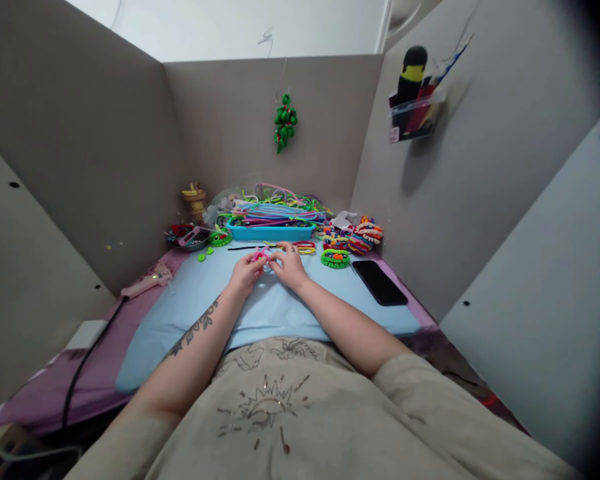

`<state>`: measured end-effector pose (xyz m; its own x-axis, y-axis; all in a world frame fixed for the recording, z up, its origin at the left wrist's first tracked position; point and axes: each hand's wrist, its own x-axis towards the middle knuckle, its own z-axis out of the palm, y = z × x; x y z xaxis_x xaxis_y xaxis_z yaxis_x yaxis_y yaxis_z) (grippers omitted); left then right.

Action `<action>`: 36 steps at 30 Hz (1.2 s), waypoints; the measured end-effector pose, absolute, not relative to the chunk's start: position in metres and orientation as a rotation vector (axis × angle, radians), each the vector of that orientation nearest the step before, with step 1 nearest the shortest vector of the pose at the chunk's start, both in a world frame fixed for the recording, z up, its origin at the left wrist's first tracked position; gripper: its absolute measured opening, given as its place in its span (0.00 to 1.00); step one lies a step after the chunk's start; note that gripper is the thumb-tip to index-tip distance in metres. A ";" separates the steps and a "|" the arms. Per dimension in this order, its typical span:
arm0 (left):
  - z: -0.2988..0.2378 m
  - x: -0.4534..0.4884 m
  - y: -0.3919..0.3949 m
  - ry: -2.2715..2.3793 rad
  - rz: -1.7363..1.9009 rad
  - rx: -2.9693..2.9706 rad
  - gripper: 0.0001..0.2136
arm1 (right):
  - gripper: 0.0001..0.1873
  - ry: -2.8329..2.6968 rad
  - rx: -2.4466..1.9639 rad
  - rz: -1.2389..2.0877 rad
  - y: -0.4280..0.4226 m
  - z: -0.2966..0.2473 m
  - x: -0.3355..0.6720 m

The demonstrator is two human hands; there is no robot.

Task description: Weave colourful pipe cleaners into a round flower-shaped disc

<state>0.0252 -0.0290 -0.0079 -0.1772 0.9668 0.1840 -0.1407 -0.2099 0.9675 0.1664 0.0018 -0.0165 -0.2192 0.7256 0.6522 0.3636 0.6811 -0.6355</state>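
My left hand (245, 272) and my right hand (290, 265) meet over the light blue mat (190, 300), both pinched on a small pink pipe-cleaner piece (261, 255) held between their fingertips. A thin dark stick (243, 248) lies on the mat just beyond my left hand. A blue tray (270, 233) heaped with coloured pipe cleaners stands behind my hands.
A black phone (379, 282) lies right of my hands. Green ring (335, 259) and several coloured rings (365, 235) sit at back right. A pink glue gun (147, 280) with black cord lies left. A dark bowl (187, 240) sits back left. Grey partition walls enclose the desk; a green ornament (285, 123) hangs behind.
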 end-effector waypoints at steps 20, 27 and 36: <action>-0.004 0.028 -0.033 1.258 1.697 1.504 0.09 | 0.21 -1.716 -0.779 1.075 0.009 -0.014 0.167; 0.000 0.028 -0.032 1.148 1.635 1.337 0.17 | 0.13 -1.727 -0.685 0.908 0.008 -0.008 0.173; -0.003 0.029 -0.033 1.106 1.601 1.254 0.24 | 0.04 -1.845 -0.638 0.543 -0.003 -0.006 0.172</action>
